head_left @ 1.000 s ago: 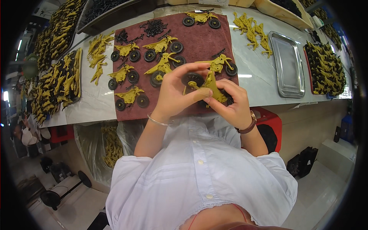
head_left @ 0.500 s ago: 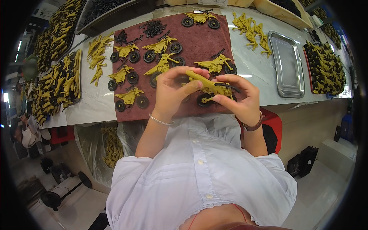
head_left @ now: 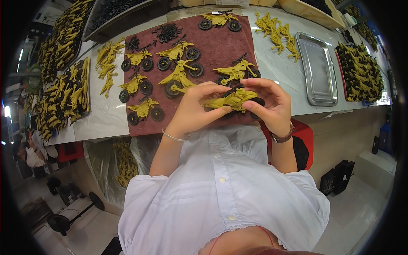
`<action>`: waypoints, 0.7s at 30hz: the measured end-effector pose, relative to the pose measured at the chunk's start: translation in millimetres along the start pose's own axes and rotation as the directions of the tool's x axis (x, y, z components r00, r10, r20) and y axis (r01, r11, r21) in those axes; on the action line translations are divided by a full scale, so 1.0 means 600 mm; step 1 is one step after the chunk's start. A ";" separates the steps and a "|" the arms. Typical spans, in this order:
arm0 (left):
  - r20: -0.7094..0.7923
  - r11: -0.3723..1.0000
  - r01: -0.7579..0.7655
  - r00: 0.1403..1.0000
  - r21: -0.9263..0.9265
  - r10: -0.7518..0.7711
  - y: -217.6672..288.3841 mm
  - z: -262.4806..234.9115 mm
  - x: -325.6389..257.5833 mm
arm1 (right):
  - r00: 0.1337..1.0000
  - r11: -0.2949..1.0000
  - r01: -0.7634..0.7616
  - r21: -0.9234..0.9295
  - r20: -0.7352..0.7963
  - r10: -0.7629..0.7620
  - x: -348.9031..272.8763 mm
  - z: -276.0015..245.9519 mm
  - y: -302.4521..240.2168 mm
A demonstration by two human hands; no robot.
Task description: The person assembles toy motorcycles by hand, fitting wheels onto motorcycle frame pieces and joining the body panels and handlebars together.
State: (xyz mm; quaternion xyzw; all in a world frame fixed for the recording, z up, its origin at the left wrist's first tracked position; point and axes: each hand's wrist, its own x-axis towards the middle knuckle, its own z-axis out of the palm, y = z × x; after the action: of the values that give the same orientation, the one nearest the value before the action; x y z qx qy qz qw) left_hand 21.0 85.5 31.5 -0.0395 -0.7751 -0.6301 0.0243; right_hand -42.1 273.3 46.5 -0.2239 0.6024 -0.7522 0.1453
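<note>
Over maroon mat, both hands grip yellow toy motorbike.

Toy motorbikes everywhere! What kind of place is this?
Probably a toy assembly workshop. Finished yellow motorbikes line a maroon mat, trays of loose yellow parts flank it, and both hands hold one motorbike.

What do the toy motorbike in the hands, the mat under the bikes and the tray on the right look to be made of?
Toy motorbike: likely moulded plastic, matte olive-yellow body, black wheels. Mat: seemingly towel-like cloth, dull maroon, nubby texture. Tray: probably steel or aluminium, silver with soft reflections and a rolled rim.
</note>
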 end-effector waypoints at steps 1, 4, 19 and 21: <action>-0.034 0.997 0.006 0.999 -0.082 -0.009 0.000 0.005 -0.001 | 1.000 0.998 -0.002 0.055 0.008 0.002 -0.002 -0.004 0.001; -0.001 0.997 0.083 0.997 0.009 -0.083 0.000 0.016 0.000 | 0.998 0.995 0.012 -0.097 0.066 -0.005 -0.007 -0.024 0.017; -0.084 0.827 0.018 0.993 -0.562 -0.078 0.012 0.033 0.003 | 0.990 0.991 0.134 0.010 -0.048 -0.133 -0.021 -0.008 0.017; -0.060 0.809 0.002 0.997 -0.588 -0.047 0.013 0.034 0.003 | 0.991 0.992 0.127 -0.013 -0.050 -0.128 -0.023 -0.006 0.011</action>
State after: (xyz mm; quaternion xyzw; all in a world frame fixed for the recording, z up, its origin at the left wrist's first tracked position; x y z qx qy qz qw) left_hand 20.5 106.9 35.2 -0.0126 -0.5418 -0.8399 0.0304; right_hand -32.6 281.8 37.3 -0.2436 0.5941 -0.7624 0.0806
